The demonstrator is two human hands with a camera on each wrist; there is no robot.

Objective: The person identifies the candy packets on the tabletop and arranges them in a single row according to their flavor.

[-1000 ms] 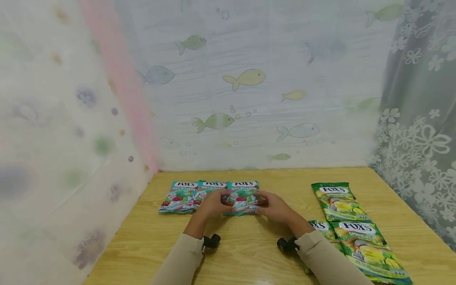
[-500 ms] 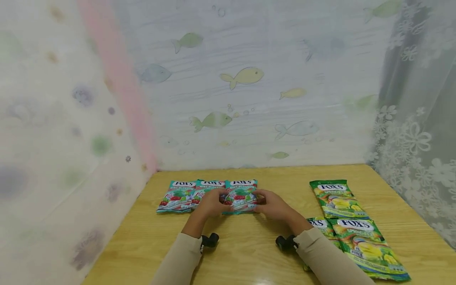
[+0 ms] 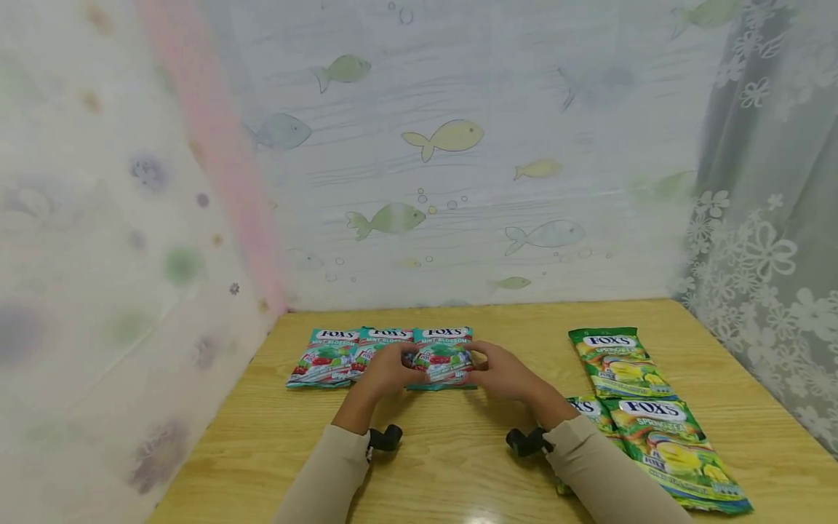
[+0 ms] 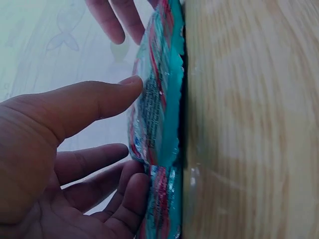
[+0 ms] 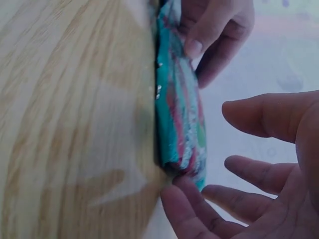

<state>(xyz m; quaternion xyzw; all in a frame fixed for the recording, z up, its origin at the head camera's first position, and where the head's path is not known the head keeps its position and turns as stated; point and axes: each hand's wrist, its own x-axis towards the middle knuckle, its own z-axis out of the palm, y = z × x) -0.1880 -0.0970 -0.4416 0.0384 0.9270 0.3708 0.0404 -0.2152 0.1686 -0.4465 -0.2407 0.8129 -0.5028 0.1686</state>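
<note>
Three teal Fox's Mint Blossom candy bags lie in a row on the wooden table in the head view. My hands flank the rightmost candy bag (image 3: 445, 355). My left hand (image 3: 386, 372) rests its thumb on that bag's face, while its bent fingers touch near the seam with the middle candy bag (image 3: 376, 343). At the opposite side, my right hand (image 3: 505, 372) has lower fingertips touching the bag's edge, and its thumb (image 5: 259, 117) stands apart from the bag in the right wrist view. Farthest left is the third candy bag (image 3: 324, 358). The bags' undersides are hidden.
Green Fox's Spring Tea bags lie at the right: one at the back (image 3: 622, 364), one in front (image 3: 677, 455), and another (image 3: 592, 411) partly under my right sleeve (image 3: 609, 466). The wooden table (image 3: 445, 466) meets fish-patterned sheeting (image 3: 458, 255) at its back edge.
The head view has shifted slightly, moving the scene a little up and left in the picture. Both hands stay around the rightmost teal bag, with hardly any visible movement.
</note>
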